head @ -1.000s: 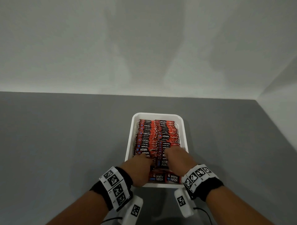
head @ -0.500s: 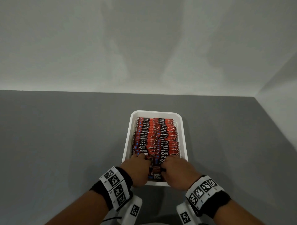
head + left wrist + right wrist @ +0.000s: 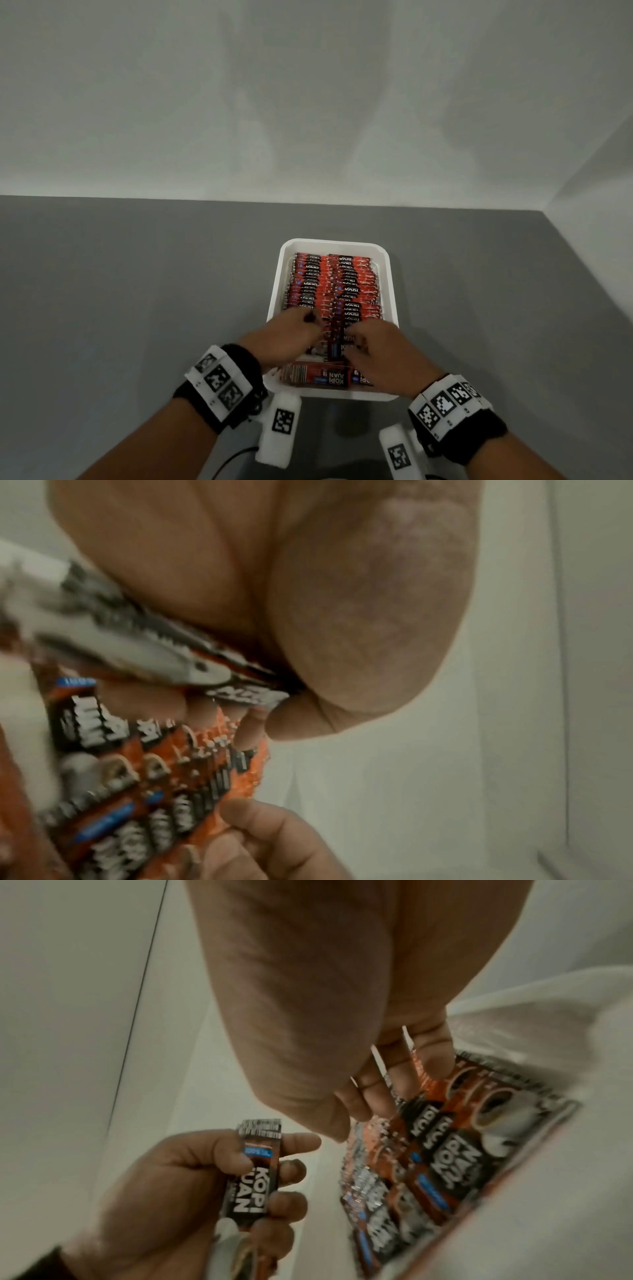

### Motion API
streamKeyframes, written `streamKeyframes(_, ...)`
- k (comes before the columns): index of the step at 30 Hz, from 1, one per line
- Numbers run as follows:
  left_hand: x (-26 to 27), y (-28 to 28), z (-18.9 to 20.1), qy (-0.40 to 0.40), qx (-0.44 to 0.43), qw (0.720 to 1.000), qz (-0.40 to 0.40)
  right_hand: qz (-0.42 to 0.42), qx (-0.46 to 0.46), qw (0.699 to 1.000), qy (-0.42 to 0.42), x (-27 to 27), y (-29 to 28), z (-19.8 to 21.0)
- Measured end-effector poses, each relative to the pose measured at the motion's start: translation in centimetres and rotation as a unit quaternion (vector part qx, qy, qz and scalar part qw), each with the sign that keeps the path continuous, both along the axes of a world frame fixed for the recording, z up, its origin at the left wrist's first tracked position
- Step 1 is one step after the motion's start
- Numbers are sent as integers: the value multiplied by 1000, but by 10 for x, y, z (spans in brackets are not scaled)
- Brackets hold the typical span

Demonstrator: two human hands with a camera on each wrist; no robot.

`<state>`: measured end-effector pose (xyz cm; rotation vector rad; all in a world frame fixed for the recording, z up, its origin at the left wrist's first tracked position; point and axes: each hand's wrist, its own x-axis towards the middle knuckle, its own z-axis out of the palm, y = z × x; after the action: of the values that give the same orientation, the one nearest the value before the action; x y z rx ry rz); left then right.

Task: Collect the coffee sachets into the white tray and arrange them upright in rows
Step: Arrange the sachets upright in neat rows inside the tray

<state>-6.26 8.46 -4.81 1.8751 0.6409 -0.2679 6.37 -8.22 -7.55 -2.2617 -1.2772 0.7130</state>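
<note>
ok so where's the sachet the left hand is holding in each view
Head: the held sachet stands just right of the left hand, at the near end of the white tray.
Left wrist: blurred, upper left, under the palm.
Right wrist: lower left, in the left hand's curled fingers.
Shared landmark: the rows of sachets.

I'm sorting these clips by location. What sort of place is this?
Probably a staged recording booth, not a kitchen or shop: bare white walls, a plain grey table, one white tray of coffee sachets, marker-printed wristbands.
</note>
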Motion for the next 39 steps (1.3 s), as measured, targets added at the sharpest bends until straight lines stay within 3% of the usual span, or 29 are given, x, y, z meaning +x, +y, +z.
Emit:
streamKeyframes(2, 1, 2, 8, -67, -157, 979, 112, -62, 51, 995, 51, 0, 3, 11)
streamKeyframes(4, 3, 0, 13, -131, -243, 945, 173, -106, 85, 984, 117, -2, 9, 20)
streamKeyframes(9, 12, -11, 10, -226, -277, 894, 272, -147, 164, 939, 264, -12, 23, 37)
streamKeyframes(12, 12, -10, 8, -229, -251, 887, 311, -164, 188, 941, 227, -6, 24, 42)
streamKeyframes(17, 6, -11, 9, -212, -262, 889, 309, -173, 179, 954, 166, 4, 25, 42)
streamKeyframes(22, 1, -9, 6, -189, -223, 902, 317, -125, 137, 978, 96, 8, 31, 43)
streamKeyframes(27, -4, 10, 1, -147, -250, 869, 402, -40, 3, 999, 26, 13, 37, 24)
streamKeyframes(31, -6, 13, 1, -143, -270, 859, 410, 18, -64, 998, 3, 1, 52, -1)
streamKeyframes(39, -10, 11, -6, -143, -258, 872, 391, 70, -93, 990, -85, -8, 71, -21)
